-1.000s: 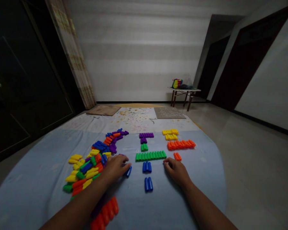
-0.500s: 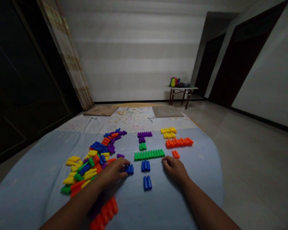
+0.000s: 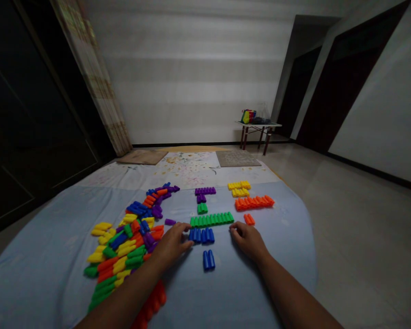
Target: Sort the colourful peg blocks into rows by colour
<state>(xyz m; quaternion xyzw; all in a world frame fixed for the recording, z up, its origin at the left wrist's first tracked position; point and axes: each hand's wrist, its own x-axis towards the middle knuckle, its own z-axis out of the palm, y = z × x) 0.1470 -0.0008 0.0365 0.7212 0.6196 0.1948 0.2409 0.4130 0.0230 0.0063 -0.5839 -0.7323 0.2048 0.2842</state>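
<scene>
My left hand [image 3: 174,242] is beside the left end of a row of blue pieces [image 3: 202,236], its thumb and fingers apart around that end. A separate blue pair [image 3: 208,260] lies nearer me. Just beyond the blue row runs a long green row [image 3: 212,220]. My right hand [image 3: 247,240] rests on the cloth at the right end of the green row, fingers curled; whether anything is in them is hidden. A short orange pair [image 3: 249,219] lies just beyond it.
A mixed pile of coloured pieces [image 3: 126,242] covers the left of the cloth. Farther off are purple [image 3: 205,191], yellow [image 3: 239,185] and orange rows [image 3: 254,203]. Two flat boards [image 3: 144,157] lie at the far edge; a small table [image 3: 258,124] stands behind.
My left hand has moved right, bringing its blue pieces up against the other blue pieces below the green row. My right hand has stayed nearly in place.
</scene>
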